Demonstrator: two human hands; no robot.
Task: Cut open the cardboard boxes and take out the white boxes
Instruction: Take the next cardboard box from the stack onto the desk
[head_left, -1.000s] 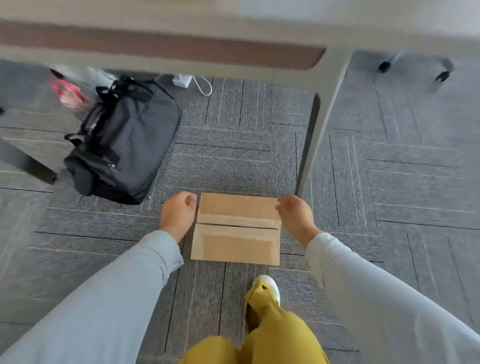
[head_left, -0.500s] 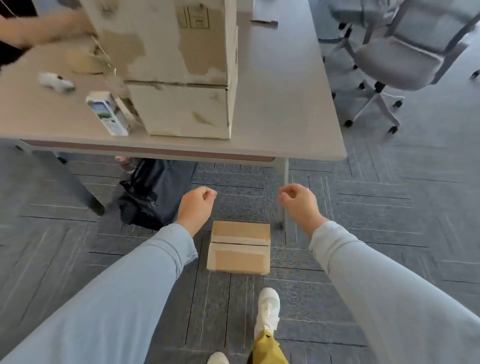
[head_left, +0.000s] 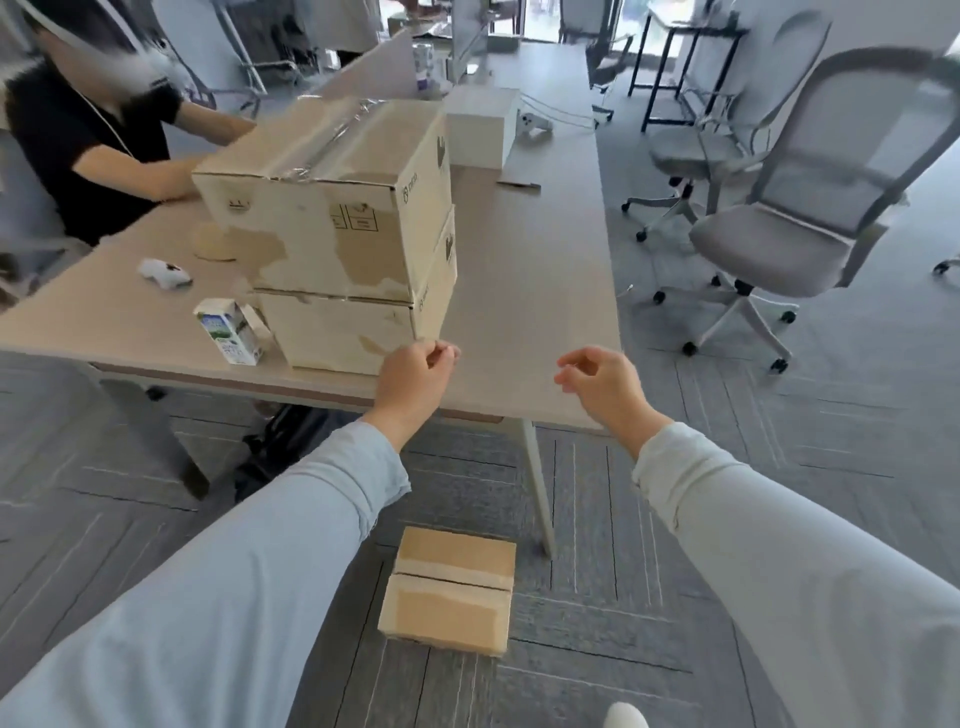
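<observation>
Cardboard boxes (head_left: 332, 234), stacked on the counter (head_left: 524, 322), stand just beyond my left hand (head_left: 415, 382), its fingers (head_left: 442, 355) curled on nothing; on my right hand (head_left: 605, 387) they hang loosely apart.

Bright, even daylight, apparently from the windows (head_left: 540, 18) at the far end; shadows are soft, darkest under the desk (head_left: 530, 291). Glare streaks the tape (head_left: 337, 135) on the top cardboard box (head_left: 311, 218). Motion blur thru most of the frame, worst upper left & on the sleeves (head_left: 234, 597); wide-angle lens bends the edges, stretching the office chair (head_left: 779, 249) at right.
</observation>
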